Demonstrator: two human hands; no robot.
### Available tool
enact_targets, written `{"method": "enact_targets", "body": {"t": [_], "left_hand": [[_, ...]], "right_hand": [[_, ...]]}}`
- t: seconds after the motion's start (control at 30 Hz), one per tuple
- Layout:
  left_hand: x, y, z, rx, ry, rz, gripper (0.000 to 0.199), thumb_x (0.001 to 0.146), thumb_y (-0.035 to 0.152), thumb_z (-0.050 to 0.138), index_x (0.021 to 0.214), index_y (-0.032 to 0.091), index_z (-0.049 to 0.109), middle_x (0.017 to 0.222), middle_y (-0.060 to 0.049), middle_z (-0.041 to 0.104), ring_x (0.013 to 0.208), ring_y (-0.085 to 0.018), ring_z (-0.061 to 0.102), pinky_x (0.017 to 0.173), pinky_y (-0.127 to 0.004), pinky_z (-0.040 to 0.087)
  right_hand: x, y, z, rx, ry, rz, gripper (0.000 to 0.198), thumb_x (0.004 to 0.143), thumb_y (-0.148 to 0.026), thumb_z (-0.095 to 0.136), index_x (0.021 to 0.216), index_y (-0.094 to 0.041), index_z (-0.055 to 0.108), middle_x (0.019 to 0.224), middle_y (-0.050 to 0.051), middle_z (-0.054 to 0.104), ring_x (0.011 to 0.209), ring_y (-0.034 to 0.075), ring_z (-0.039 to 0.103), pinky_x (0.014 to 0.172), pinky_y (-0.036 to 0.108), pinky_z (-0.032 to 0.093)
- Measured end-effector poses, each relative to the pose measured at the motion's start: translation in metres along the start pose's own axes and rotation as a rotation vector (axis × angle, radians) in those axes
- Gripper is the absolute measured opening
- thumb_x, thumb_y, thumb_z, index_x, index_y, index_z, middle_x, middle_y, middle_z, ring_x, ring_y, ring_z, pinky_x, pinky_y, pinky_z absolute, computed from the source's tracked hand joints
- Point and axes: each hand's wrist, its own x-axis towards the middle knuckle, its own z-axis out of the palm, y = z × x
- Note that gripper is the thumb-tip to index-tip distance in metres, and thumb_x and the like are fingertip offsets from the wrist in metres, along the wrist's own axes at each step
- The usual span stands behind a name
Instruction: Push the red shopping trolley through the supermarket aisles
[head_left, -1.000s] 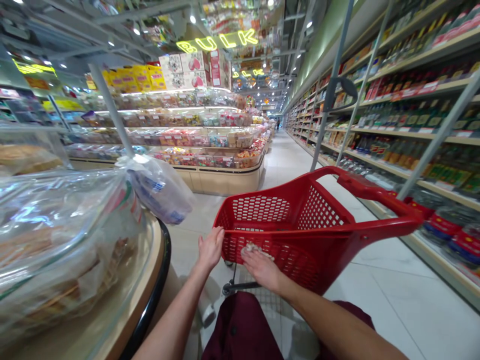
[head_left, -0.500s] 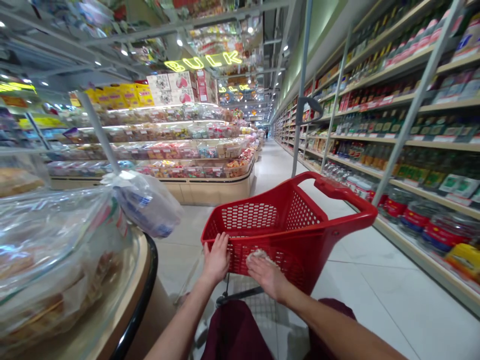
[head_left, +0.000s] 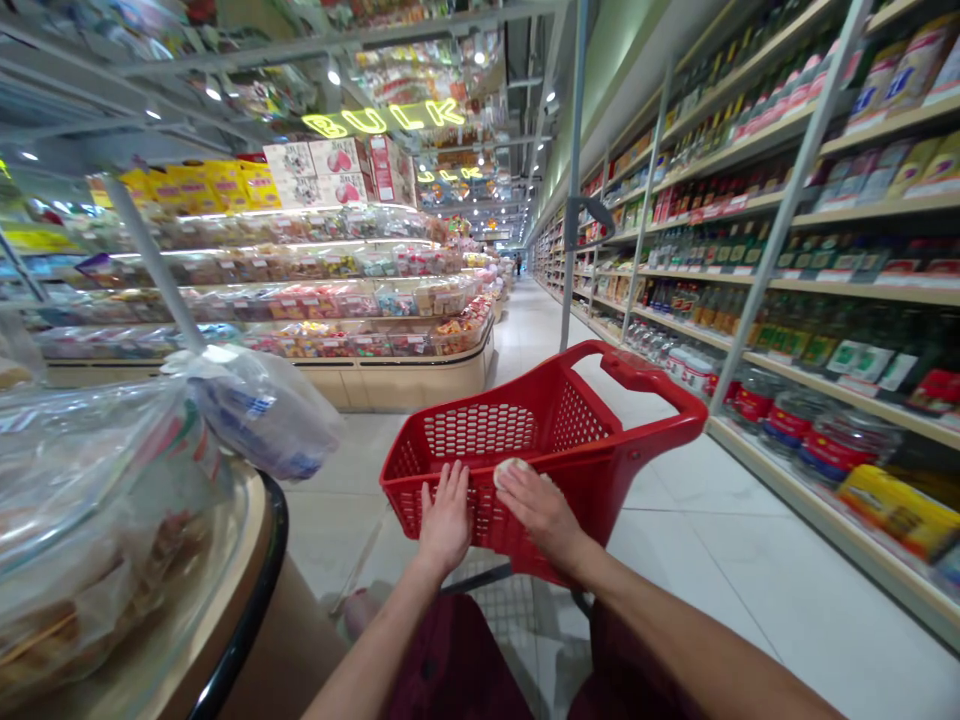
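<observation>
A red plastic shopping cart with a perforated basket stands right in front of me. My left hand lies against the near side of the basket, its fingers stretched up to the rim and nothing in it. Pressed under the fingers of my right hand is a crumpled whitish cloth, held against the same side just by the rim. Most of the cloth is hidden by the hand. Of the cart's underside, a dark frame bar shows below the basket.
On the left, a rounded counter with a black bumper holds plastic-covered goods. A plastic bag hangs at its post. A candy display stands ahead. Shelves of bottles line the right, along a tiled aisle.
My right hand has moved the cloth up the basket's side to the rim. My left hand has shifted slightly right along the basket. The view has turned a little to the right.
</observation>
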Motion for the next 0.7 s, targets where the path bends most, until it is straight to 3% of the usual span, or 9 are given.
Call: {"method": "enact_targets", "body": {"t": [0.1,0.2,0.37,0.57,0.7], "left_hand": [[0.0,0.004,0.002,0.004,0.012,-0.014,0.065,0.07,0.009,0.031,0.134,0.011,0.02,0.143,-0.008,0.015,0.132,-0.021,0.011,0.104,-0.051,0.013],[0.002,0.008,0.003,0.016,0.031,0.067,0.065,0.07,0.007,0.03,0.134,0.013,0.022,0.142,-0.006,0.018,0.132,-0.019,0.013,0.104,-0.05,0.011],[0.005,0.025,0.004,-0.004,0.068,0.151,0.063,0.071,0.008,0.029,0.134,0.012,0.02,0.143,-0.006,0.017,0.132,-0.017,0.012,0.105,-0.049,0.012],[0.008,0.032,0.0,-0.035,0.031,0.116,0.065,0.069,0.007,0.03,0.134,0.012,0.022,0.142,-0.006,0.018,0.131,-0.018,0.014,0.105,-0.05,0.011],[0.011,0.039,-0.002,-0.046,0.038,0.135,0.065,0.069,0.007,0.03,0.134,0.013,0.022,0.142,-0.007,0.02,0.131,-0.018,0.015,0.105,-0.049,0.012]], "right_hand": [[-0.003,0.006,-0.01,-0.035,0.025,-0.038,0.031,0.089,-0.015,0.031,0.105,-0.017,0.058,0.118,0.005,0.055,0.121,0.014,0.036,0.099,0.034,0.035],[-0.017,0.005,-0.011,-0.039,0.039,-0.045,0.033,0.09,-0.018,0.029,0.095,-0.02,0.062,0.107,0.001,0.062,0.115,0.012,0.044,0.097,0.028,0.037],[-0.002,0.019,-0.029,-0.082,0.075,0.013,0.03,0.088,-0.013,0.035,0.109,-0.017,0.056,0.119,0.003,0.055,0.124,0.015,0.032,0.101,0.034,0.033],[-0.031,0.033,-0.04,-0.072,-0.06,-0.068,0.032,0.089,-0.016,0.032,0.103,-0.022,0.06,0.11,0.001,0.061,0.116,0.012,0.044,0.095,0.03,0.04],[-0.032,0.044,-0.059,-0.103,0.033,0.053,0.034,0.088,-0.012,0.032,0.111,-0.02,0.056,0.118,0.005,0.055,0.122,0.014,0.036,0.096,0.034,0.038]]}}
